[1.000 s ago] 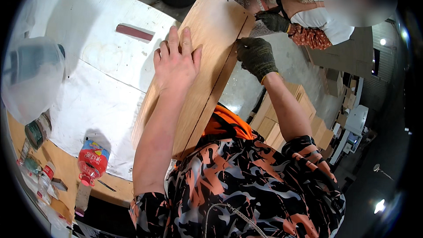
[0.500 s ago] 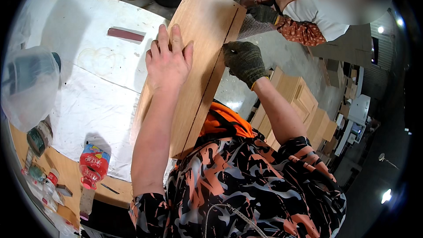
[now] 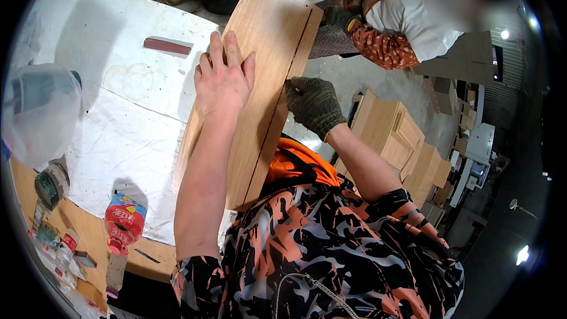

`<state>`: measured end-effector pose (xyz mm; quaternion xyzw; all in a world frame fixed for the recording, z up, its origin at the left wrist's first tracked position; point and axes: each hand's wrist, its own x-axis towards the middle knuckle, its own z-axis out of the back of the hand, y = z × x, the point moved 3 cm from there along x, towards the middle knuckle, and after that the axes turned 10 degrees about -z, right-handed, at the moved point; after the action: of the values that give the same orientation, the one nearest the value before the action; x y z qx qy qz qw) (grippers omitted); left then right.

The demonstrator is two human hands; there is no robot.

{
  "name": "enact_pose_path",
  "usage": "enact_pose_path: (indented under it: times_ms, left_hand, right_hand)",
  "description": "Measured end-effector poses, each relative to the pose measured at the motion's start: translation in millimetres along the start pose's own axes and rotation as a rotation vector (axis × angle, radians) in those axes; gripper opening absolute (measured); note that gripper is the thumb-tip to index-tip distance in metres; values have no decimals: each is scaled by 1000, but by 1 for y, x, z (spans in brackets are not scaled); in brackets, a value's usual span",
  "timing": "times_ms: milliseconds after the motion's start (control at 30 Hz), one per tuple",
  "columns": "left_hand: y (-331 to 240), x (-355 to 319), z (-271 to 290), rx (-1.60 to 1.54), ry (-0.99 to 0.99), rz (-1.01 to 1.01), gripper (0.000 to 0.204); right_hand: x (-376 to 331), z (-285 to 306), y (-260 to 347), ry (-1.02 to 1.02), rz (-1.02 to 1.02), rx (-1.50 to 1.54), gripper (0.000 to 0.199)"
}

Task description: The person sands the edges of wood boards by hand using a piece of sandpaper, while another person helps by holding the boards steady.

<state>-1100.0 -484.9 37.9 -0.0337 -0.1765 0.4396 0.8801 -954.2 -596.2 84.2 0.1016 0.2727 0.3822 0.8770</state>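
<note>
The fingers of the left hand (image 3: 224, 85) lie spread on the wooden board (image 3: 267, 38), at the right edge of the white table (image 3: 142, 26). The gloved right hand (image 3: 316, 103) has curled fingers at the board's side; I cannot tell if they pinch something.

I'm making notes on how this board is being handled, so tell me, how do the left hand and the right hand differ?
The left hand is bare, while the right hand wears a dark knitted glove. The left hand lies open on the face of the board; the right hand is curled at its right edge, and whether it grips anything is hidden. Both are at the same board.
</note>
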Motion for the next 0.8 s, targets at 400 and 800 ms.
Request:
enact_pose_path:
  times_ms: [400, 800]
  left_hand:
    - [-2, 2, 2, -16, 46, 26, 58]
    - [0, 2, 1, -37, 182, 33, 73]
  right_hand:
    - [-5, 14, -12, -6, -3, 262, 23]
    - [83, 67, 10, 125, -156, 157, 22]
